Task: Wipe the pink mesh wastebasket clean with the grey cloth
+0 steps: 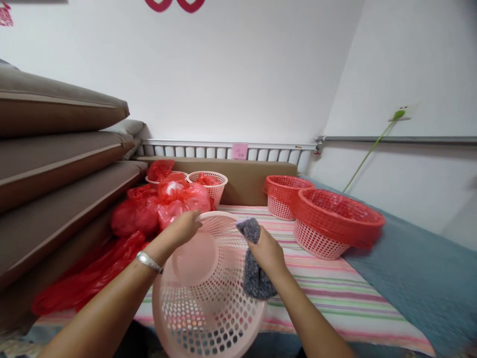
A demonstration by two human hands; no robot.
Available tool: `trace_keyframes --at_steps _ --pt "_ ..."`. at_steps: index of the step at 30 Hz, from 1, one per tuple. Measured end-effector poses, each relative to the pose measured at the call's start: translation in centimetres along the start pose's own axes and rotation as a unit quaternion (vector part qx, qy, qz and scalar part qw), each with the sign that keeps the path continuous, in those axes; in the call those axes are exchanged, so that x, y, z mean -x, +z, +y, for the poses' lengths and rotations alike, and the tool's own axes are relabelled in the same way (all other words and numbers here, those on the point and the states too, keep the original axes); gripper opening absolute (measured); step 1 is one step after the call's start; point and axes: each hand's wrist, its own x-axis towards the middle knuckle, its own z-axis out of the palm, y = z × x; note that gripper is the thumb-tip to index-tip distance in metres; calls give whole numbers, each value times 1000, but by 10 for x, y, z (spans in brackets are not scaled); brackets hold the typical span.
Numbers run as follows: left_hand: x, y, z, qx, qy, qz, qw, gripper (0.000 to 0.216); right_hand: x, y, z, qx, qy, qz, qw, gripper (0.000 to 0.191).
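Observation:
A pale pink perforated plastic basket [233, 318] is tilted in front of me, its open mouth facing me. At the far side of its rim my left hand [185, 228] is closed on the edge; a silver bracelet circles that wrist. Dark grey fluffy cloth [257, 281] is gripped in my right hand [267, 252], held against the basket's right rim, with part of it hanging down. Just beyond my left hand lie several bunched red plastic bags [182, 199].
Two baskets lined with red bags, a smaller one [281, 206] and a larger one [320, 241], stand on the striped cloth [346, 293] at right. Behind the bags is a pink basket [218, 191]. Stacked brown cushions [55, 149] rise at left; a radiator [201, 150] lines the wall.

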Motion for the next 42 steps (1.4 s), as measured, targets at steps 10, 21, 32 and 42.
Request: trace_keyframes --at_steps 10,21,32,42 --pt "56 5 16 11 -15 41 999 16 22 -5 27 -105 28 0 994 29" --pt "11 4 22 -4 75 0 997 17 -11 -21 -29 -40 -153 11 987 33" --pt "16 14 12 0 55 14 998 18 -2 -1 -14 -18 -75 37 996 32" --pt "35 7 3 13 -5 50 999 16 30 33 40 -89 73 -25 993 39"
